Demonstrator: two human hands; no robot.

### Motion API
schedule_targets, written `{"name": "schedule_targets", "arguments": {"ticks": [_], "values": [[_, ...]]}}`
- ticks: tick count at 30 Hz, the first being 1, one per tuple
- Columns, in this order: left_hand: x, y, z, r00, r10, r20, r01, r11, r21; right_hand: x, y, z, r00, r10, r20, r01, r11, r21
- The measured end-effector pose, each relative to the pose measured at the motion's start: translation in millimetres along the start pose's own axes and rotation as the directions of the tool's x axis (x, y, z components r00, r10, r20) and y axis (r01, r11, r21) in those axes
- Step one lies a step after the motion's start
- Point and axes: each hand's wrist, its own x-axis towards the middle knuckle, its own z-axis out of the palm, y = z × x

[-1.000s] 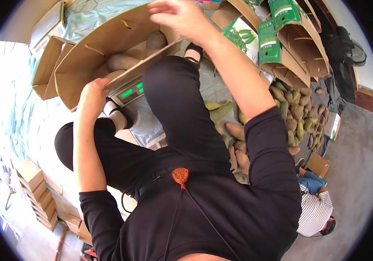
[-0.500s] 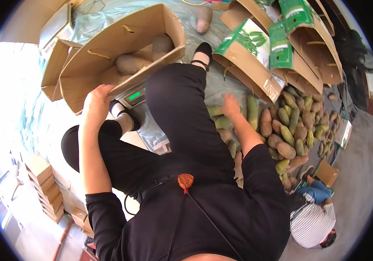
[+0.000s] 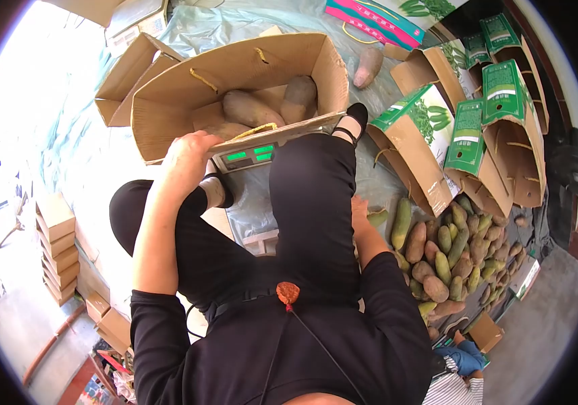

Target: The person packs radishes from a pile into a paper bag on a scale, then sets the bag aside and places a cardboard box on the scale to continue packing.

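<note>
My left hand (image 3: 191, 158) rests on the near edge of an open cardboard box (image 3: 167, 94), its fingers bent over the rim. Inside the box lie several large brownish tubers (image 3: 252, 110). The box stands on a scale with green lit digits (image 3: 248, 156). Beside my right thigh is my right hand (image 3: 360, 214), near a green tuber (image 3: 377, 217) at the edge of a big pile (image 3: 447, 253). My right fingers are partly hidden by the thigh, so their grip does not show.
Green and white cartons (image 3: 464, 138) stand open at the right. One tuber (image 3: 368, 67) lies on the plastic sheet (image 3: 201, 27). Flattened boxes (image 3: 58, 246) are stacked at left. Another person in a striped top (image 3: 454, 389) is at the lower right.
The view has shifted, showing more of the box and scale display. My right hand has drawn back from the pile toward my thigh. My left hand stays at the box edge.
</note>
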Motion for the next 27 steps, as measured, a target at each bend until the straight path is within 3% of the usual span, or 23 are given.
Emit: {"name": "schedule_targets", "arguments": {"ticks": [3,8,10,13,15,21,23,25,27], "values": [[-1,1,0,1.0,-0.016,-0.006,0.016,1.0,0.027,-2,6,1,0.997,0.0,-0.074,0.004,0.999,0.054],[-10,-4,-3,0.995,-0.084,-0.056,0.087,0.994,0.062,-17,17,-26,0.996,0.068,-0.054,-0.065,0.997,0.048],[-12,-11,-4,0.977,-0.182,-0.108,0.196,0.97,0.141,-24,27,-38,0.995,0.095,-0.038,-0.094,0.995,0.018],[-17,-11,-11,0.97,-0.24,-0.031,0.242,0.951,0.19,-40,45,-58,0.976,0.177,-0.123,-0.163,0.98,0.114],[-17,-14,-8,0.97,-0.24,-0.031,0.241,0.944,0.223,-48,60,-70,0.954,0.267,-0.133,-0.206,0.912,0.354],[-19,-15,-5,0.986,-0.145,-0.081,0.164,0.936,0.313,-84,86,-157,0.852,0.314,-0.418,0.038,0.76,0.649],[-19,-15,-5,0.988,-0.135,-0.075,0.151,0.943,0.298,-100,79,-199,0.76,0.225,-0.61,0.279,0.735,0.618],[-18,-15,-5,0.988,-0.138,-0.062,0.151,0.935,0.32,-110,74,-236,0.627,0.147,-0.765,0.311,0.853,0.419],[-19,-16,-5,0.988,-0.135,-0.069,0.15,0.94,0.306,-131,45,-284,0.587,0.072,-0.806,0.372,0.861,0.348]]}}
